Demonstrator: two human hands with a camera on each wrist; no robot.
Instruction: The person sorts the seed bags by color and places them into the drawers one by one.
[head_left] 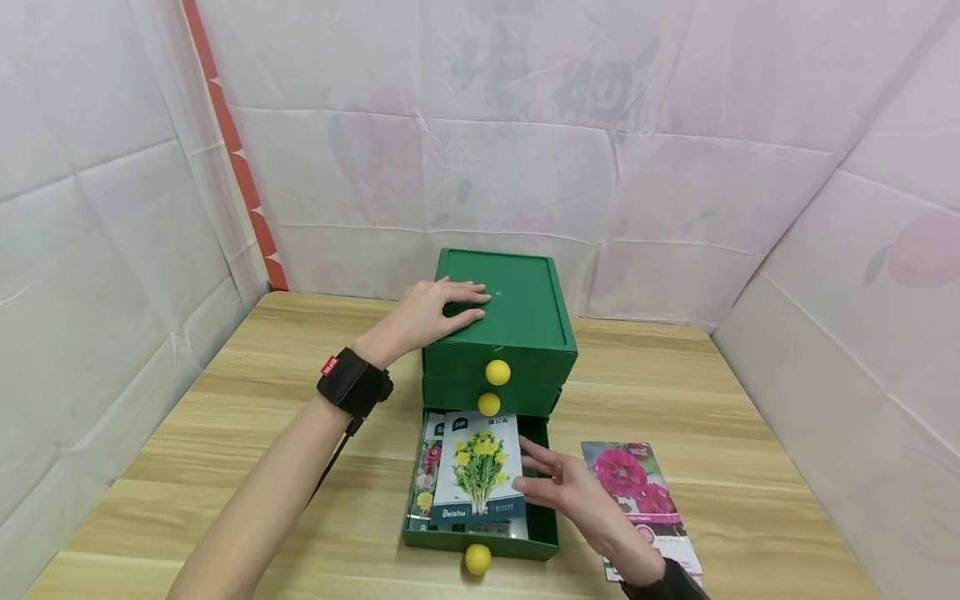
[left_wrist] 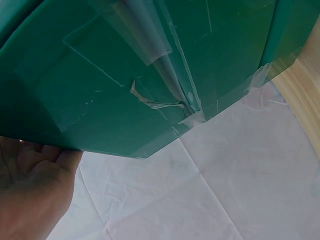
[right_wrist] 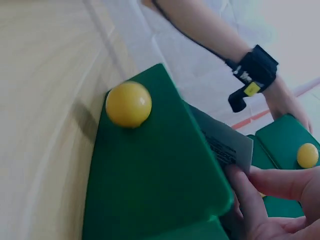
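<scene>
Green plastic drawer cabinet [head_left: 517,321] is steadied under flat left hand [head_left: 435,315]; yellow-flower seed packet [head_left: 480,477] pinched by right hand [head_left: 570,492] should be laid flat.

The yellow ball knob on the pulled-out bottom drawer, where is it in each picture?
Head view: the bottom drawer's knob sits at the bottom centre, on the open drawer's front.
Left wrist view: not in it; only the green box's side shows.
Right wrist view: the knob is upper left, on the drawer front.
Shared landmark: the green drawer box shows in all three.
</scene>
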